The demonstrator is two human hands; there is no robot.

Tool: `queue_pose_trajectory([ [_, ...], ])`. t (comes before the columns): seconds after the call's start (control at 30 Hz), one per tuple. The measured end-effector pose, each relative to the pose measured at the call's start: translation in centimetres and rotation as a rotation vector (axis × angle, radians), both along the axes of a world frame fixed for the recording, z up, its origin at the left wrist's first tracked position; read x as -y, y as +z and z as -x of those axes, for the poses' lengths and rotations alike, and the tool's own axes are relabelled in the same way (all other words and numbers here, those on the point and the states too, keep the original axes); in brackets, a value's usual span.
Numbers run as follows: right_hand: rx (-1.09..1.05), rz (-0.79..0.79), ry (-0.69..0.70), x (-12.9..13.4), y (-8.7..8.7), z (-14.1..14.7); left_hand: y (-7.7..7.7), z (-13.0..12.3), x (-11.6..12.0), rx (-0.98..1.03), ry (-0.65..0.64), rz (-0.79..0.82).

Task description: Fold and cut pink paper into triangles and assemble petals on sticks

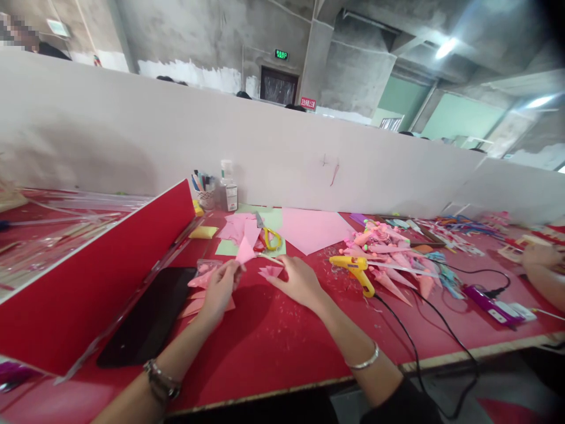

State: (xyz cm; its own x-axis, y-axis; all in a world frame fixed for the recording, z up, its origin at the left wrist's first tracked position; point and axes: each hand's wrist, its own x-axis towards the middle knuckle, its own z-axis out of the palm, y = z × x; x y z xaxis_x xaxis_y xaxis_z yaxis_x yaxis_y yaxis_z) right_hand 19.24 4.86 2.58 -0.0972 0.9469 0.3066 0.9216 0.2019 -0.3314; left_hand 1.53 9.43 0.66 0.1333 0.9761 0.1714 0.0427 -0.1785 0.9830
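Note:
My left hand (pixel 222 288) is closed on a folded pink paper piece (pixel 245 251), which points up from its fingertips. My right hand (pixel 300 281) pinches a thin pale stick (pixel 270 258) whose tip reaches the folded piece. Another small pink folded paper (pixel 270 271) shows at the fingers of my right hand. Behind both hands, yellow-handled scissors (pixel 272 239) lie on pink and green paper. Flat pink pieces (pixel 192 306) rest beside my left wrist.
A yellow glue gun (pixel 353 265) with a black cord lies right of my right hand, before a pile of pink cones (pixel 397 253). A black tray (pixel 148 321) and red divider (pixel 110 259) stand left. Another person's hand (pixel 541 256) is at far right, near a purple power strip (pixel 492 306).

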Motion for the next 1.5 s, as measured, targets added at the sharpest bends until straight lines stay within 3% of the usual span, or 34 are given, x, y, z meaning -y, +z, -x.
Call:
queue_pose_trajectory([
  [0.1, 0.082, 0.078, -0.015, -1.4, -0.7, 0.4, -0.4, 0.4, -0.8, 0.042, 0.059, -0.015],
  [0.33, 0.078, 0.114, 0.066, -2.7, -1.7, 0.1, -0.1, 0.3, -0.6, 0.026, 0.052, -0.048],
  [0.53, -0.107, 0.075, 0.195, -2.0, -0.3, -1.5, 0.4, -0.1, 0.6, -0.073, -0.037, -0.132],
  [0.63, -0.238, 0.163, 0.304, -1.7, 1.0, -2.5, 0.7, -0.1, 1.1, -0.144, -0.075, -0.200],
  [0.8, -0.149, 0.302, 0.437, -2.4, 1.4, -3.3, 1.0, 0.0, 1.2, -0.337, -0.115, -0.386],
  [0.9, -0.112, 0.326, 0.468, -3.2, 0.8, -3.1, 0.8, 0.0, 0.9, -0.311, -0.089, -0.343],
  [1.07, -0.096, 0.306, 0.434, -4.2, -0.2, -2.9, 0.9, -0.1, 0.7, -0.168, -0.037, -0.130],
  [1.27, -0.110, 0.217, 0.294, -4.2, -0.9, -3.3, 1.2, -0.2, 0.7, -0.138, -0.027, -0.080],
  [1.5, -0.103, 0.039, 0.109, -2.9, 0.1, -2.5, 0.6, -0.1, 0.6, -0.174, -0.063, -0.034],
])
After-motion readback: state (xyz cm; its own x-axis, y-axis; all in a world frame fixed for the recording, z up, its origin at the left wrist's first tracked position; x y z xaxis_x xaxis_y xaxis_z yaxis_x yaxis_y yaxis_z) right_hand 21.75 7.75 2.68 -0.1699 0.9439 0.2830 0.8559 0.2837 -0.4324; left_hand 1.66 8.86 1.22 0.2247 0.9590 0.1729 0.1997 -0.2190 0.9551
